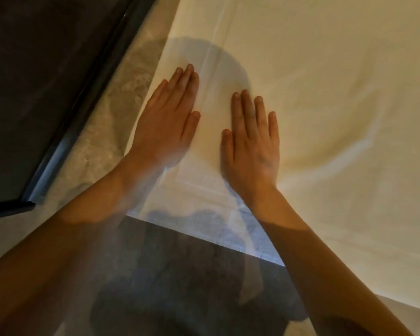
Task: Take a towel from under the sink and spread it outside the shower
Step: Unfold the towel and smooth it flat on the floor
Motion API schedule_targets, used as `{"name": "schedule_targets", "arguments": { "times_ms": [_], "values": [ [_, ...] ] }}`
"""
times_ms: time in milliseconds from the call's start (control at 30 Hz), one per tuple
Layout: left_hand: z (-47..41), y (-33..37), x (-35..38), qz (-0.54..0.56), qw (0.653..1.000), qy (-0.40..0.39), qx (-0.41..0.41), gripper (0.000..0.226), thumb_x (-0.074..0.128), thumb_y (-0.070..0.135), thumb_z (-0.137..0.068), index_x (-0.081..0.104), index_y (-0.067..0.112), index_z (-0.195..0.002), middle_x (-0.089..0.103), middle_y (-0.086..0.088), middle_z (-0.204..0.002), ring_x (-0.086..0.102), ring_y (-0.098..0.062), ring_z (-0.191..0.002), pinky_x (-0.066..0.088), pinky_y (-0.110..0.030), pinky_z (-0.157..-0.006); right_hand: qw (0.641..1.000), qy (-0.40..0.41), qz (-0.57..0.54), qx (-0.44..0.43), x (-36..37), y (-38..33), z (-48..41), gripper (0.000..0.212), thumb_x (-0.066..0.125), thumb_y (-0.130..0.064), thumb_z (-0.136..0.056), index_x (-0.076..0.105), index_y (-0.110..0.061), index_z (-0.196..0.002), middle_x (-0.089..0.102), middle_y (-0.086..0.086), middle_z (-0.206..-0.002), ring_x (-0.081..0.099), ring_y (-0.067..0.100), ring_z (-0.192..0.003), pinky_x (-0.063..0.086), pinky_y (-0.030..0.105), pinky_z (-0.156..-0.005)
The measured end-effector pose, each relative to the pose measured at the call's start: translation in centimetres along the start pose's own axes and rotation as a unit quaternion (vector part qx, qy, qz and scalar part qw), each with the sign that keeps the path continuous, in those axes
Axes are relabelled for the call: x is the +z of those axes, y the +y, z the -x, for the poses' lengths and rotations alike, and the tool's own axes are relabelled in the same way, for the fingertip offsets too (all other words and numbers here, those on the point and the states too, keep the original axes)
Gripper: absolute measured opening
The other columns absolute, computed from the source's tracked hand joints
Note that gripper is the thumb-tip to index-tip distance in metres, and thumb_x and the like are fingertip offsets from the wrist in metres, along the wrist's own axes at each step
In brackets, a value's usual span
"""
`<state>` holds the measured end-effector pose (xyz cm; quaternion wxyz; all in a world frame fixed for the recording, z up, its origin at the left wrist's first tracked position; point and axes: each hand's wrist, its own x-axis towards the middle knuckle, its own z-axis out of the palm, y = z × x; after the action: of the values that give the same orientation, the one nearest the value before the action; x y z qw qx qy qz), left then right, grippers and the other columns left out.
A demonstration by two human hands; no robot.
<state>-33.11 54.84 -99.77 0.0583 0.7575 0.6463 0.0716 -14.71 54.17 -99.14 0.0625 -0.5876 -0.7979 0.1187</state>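
A large white towel (325, 93) lies spread flat on the floor and fills the upper right of the view. My left hand (166, 117) rests palm down on the towel near its left edge, fingers straight and close together. My right hand (252, 144) lies flat on the towel a little to the right, fingers slightly apart. Neither hand grips the cloth. A raised band (209, 69) runs along the towel between my hands. A soft wrinkle (349, 151) curves across the towel to the right of my right hand.
The dark shower floor with its dark metal frame (66, 112) runs diagonally at the left. A strip of marbled stone sill (112, 112) lies between the frame and the towel. Dark grey floor tile (180, 275) shows below the towel's near edge.
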Motion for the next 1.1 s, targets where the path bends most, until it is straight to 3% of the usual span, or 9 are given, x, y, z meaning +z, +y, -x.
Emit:
{"name": "schedule_targets", "arguments": {
  "times_ms": [167,367,533,700,900,1100],
  "values": [
    [0.0,-0.1,0.2,-0.012,1.000,-0.012,0.004,0.058,0.020,0.032,-0.102,0.006,0.008,-0.154,0.007,-0.010,-0.162,0.004,-0.019,-0.149,0.002,-0.033,-0.121,0.998,0.026,0.003,0.052,-0.9,4.7,3.0,0.058,0.025,-0.031,-0.100,0.016,-0.014,-0.155,0.016,0.007,-0.163,0.010,0.027,-0.150,0.004,0.041,-0.121],
    [0.1,-0.2,0.2,-0.008,1.000,-0.009,0.009,0.058,0.021,0.031,-0.102,0.008,0.008,-0.154,0.009,-0.011,-0.162,0.005,-0.020,-0.149,0.002,-0.032,-0.121,0.997,0.034,0.007,0.062,-0.7,4.6,3.2,0.060,0.023,-0.033,-0.099,0.013,-0.017,-0.156,0.015,0.004,-0.163,0.008,0.024,-0.151,0.005,0.041,-0.122],
    [0.2,2.0,-0.7,-0.018,1.000,-0.013,-0.010,0.061,0.023,0.032,-0.100,0.011,0.004,-0.153,0.012,-0.016,-0.161,0.008,-0.027,-0.149,0.003,-0.040,-0.121,0.998,0.043,-0.009,0.050,-0.9,4.8,3.5,0.060,0.024,-0.034,-0.100,0.014,-0.014,-0.156,0.014,0.005,-0.163,0.007,0.025,-0.151,0.004,0.042,-0.122],
    [5.6,8.4,0.3,-0.002,0.993,-0.026,0.116,0.058,0.021,0.037,-0.103,0.014,0.009,-0.154,0.013,-0.009,-0.162,0.007,-0.021,-0.149,0.008,-0.040,-0.121,0.998,0.037,-0.009,0.048,-0.6,5.1,3.3,0.062,0.021,-0.037,-0.098,0.010,-0.017,-0.156,0.011,0.002,-0.164,0.004,0.022,-0.151,0.004,0.043,-0.122],
    [11.8,1.4,-1.1,-0.003,0.999,-0.025,-0.020,0.057,0.023,0.030,-0.102,0.018,0.004,-0.152,0.018,-0.014,-0.160,0.016,-0.026,-0.148,0.017,-0.043,-0.119,0.998,0.034,-0.002,0.048,-0.3,5.1,3.1,0.064,0.022,-0.035,-0.096,0.009,-0.016,-0.156,0.010,0.003,-0.164,0.005,0.024,-0.151,0.004,0.043,-0.122],
    [12.5,0.6,-1.0,-0.012,0.999,-0.020,-0.025,0.057,0.025,0.029,-0.103,0.014,0.006,-0.153,0.017,-0.014,-0.160,0.013,-0.023,-0.148,0.012,-0.040,-0.121,0.998,0.031,-0.001,0.046,-0.4,5.1,3.2,0.063,0.023,-0.034,-0.096,0.010,-0.015,-0.156,0.012,0.004,-0.163,0.007,0.025,-0.151,0.005,0.044,-0.122]
  ]
}}
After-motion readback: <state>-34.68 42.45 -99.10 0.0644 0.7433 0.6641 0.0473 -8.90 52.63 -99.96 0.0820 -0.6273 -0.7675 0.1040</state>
